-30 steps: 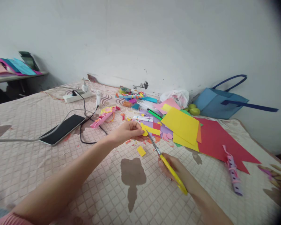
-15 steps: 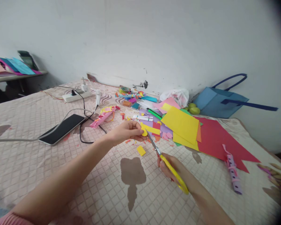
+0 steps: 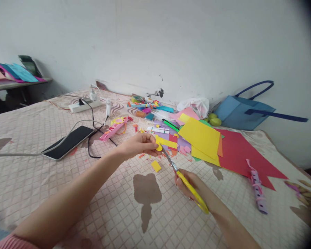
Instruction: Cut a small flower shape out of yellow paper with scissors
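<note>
Between the thumb and fingers of my left hand [image 3: 142,145] is a small piece of yellow paper [image 3: 159,147], pinched above the table. My right hand [image 3: 187,183] is closed round the yellow-handled scissors [image 3: 193,194]. Their metal blades point up and left, with the tips at the edge of the yellow piece. Whether the blades are parted is hard to see. A loose yellow paper square [image 3: 156,166] lies on the cloth just below my left hand. Behind the piece, a yellow strip [image 3: 168,142] lies over red and purple paper.
Sheets of yellow paper [image 3: 199,136] and red paper [image 3: 245,155] lie right of my hands. A blue bag [image 3: 242,112] stands by the wall. At left are a phone [image 3: 68,142], cables and a power strip [image 3: 84,106]. A purple paper roll [image 3: 258,190] lies far right.
Almost nothing differs. The yellow piece and the scissor tips have shifted very slightly; both hands keep their hold.
</note>
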Motion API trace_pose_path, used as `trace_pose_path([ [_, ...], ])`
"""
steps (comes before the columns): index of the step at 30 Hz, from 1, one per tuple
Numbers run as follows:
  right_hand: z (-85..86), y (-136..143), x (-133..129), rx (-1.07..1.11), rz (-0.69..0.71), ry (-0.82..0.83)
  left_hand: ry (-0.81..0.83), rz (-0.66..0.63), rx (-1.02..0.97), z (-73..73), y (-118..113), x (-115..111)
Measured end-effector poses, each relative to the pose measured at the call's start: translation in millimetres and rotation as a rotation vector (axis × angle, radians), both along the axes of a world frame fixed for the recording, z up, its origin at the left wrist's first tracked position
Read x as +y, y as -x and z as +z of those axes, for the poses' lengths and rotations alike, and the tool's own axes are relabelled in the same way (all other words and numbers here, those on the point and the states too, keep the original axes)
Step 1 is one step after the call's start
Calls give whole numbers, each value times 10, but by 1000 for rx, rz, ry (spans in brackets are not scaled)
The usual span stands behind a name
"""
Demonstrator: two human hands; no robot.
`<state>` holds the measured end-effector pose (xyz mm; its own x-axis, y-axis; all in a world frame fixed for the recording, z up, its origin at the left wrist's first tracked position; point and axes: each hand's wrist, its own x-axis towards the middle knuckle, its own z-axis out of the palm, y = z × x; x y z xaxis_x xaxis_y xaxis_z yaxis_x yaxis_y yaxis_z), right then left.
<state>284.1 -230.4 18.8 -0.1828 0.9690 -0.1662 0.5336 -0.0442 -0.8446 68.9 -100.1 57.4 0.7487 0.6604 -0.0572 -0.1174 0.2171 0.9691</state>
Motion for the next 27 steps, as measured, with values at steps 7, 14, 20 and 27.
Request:
trace_pose_path([
  [7, 20, 8, -14, 11, -9, 22, 4, 6, 6, 7, -1, -3],
  [14, 50, 29, -17, 7, -23, -6, 7, -6, 3, 0, 5, 11],
  [20, 27, 16, -12, 1, -23, -13, 33, -7, -19, -3, -1, 4],
  [27, 3, -3, -14, -2, -50, -25, 70, 10, -24, 17, -14, -8],
])
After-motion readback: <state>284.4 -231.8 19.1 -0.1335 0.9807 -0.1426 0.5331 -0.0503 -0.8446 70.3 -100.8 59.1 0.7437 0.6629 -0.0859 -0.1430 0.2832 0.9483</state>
